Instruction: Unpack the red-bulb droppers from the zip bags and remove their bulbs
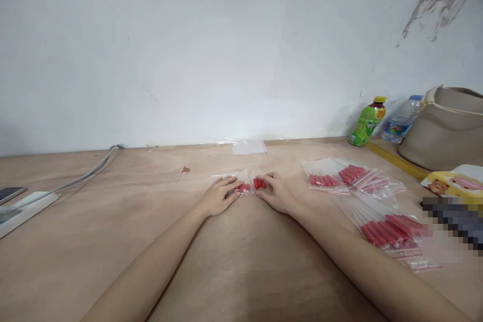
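Observation:
Near the middle of the table, a small clear zip-lock bag [247,176] lies flat with red rod-shaped pieces [244,188] in it. My left hand [221,195] rests over the bag's left part, its fingers and thumb bent around the plastic and hiding some of it. At the bag's right end, my right hand [277,192] has its fingertips and thumb at a few short red pieces [259,183]. Whether these are wholly inside the bag I cannot tell. An unfilled-looking zip-lock bag [249,148] lies by the wall.
Several zip-lock bags with red rods [324,180] lie to the right, with another overlapping pile [388,231] nearer. A green drink bottle [368,123], a water bottle [402,123] and a beige bin [445,131] stand at back right. A grey cable [86,173] crosses the left.

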